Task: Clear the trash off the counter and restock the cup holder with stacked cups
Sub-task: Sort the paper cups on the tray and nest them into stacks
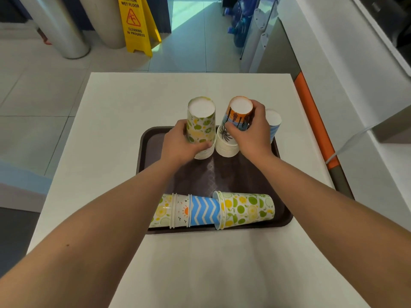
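Two upside-down cup stacks stand at the far end of the brown tray (287,215). Left hand (178,144) grasps the citrus-print stack (201,127); right hand (253,134) grasps the palm-print stack (233,127) just beside it. Near end: a row of nested cups (213,211) lying sideways. Yellow sign (135,23) reads "CAUTION WET FLOOR, CLEANING IN PROGRESS". Both forearms extended forward.

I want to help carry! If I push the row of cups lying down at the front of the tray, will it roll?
Probably a little. The lying row of cups rests on round sides, but the tray rim beside it should stop it. It likely comes apart easily, since the cups look loosely nested.
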`<state>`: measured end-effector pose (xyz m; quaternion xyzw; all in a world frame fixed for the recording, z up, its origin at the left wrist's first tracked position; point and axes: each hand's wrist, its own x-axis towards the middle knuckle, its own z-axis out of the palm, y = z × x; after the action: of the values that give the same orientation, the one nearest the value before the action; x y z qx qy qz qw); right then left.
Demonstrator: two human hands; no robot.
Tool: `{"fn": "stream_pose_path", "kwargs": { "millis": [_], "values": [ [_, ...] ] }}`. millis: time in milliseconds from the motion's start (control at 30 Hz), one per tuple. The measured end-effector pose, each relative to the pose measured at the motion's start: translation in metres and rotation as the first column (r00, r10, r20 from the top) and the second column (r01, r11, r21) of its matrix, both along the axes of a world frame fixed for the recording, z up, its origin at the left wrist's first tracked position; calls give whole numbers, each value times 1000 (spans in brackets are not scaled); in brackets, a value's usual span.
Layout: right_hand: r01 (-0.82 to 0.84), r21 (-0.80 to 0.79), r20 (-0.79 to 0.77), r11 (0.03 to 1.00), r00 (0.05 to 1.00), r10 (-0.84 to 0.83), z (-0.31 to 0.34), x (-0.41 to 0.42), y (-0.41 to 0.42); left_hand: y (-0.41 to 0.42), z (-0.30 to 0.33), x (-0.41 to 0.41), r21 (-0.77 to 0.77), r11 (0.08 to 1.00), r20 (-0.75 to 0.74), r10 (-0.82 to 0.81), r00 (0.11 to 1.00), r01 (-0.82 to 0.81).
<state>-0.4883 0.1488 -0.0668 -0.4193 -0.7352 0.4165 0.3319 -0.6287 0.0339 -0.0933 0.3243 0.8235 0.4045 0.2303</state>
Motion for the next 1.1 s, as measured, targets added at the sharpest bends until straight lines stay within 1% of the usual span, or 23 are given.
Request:
{"fn": "stream_pose_path", "kwargs": {
  "millis": [100,200,300,333,367,433,500,567,667,767,833,900,1000,1033,1100],
  "values": [
    [1,-41,20,999,1000,0,4,3,0,-5,6,3,-29,999,36,-42,998,43],
    [31,-94,30,995,999,-28,7,13,-11,-21,11,6,-35,999,72,-25,997,28],
    [63,-116,-13,991,998,-65,6,31,-38,-49,15,9,-60,998,54,-10,998,13],
    [66,-122,-20,990,997,-69,3,38,-49,-60,16,10,-85,996,40,-34,999,37],
    [62,-117,5,991,998,-62,-1,46,-59,-72,17,10,-117,990,28,-72,997,75],
    [12,-72,159,997,987,0,-12,62,-76,-96,20,9,-188,969,16,-162,987,162],
    [-46,-39,344,998,937,57,-24,75,-86,-114,23,6,-276,927,11,-260,965,253],
    [-61,-35,464,998,883,70,-27,84,-91,-126,27,4,-375,863,-4,-367,930,339],
    [19,-11,573,1000,819,-9,-25,92,-94,-135,29,3,-531,740,-28,-503,864,413],
    [144,-45,663,989,745,-78,-25,100,-98,-141,25,3,-664,628,-102,-613,783,406],
    [230,-114,676,967,731,-94,-24,102,-102,-143,22,4,-711,583,-156,-676,720,393],
    [322,-224,657,920,747,-102,-24,101,-103,-144,18,5,-724,575,-209,-710,673,381],
    [400,-396,611,826,787,-89,-27,99,-103,-143,14,7,-708,601,-244,-702,669,372],
    [406,-424,598,810,797,-86,-26,98,-105,-142,13,8,-700,609,-253,-700,668,372],
    [400,-434,575,808,813,-93,-24,96,-108,-143,11,11,-675,634,-270,-688,674,377]
  ]
}}
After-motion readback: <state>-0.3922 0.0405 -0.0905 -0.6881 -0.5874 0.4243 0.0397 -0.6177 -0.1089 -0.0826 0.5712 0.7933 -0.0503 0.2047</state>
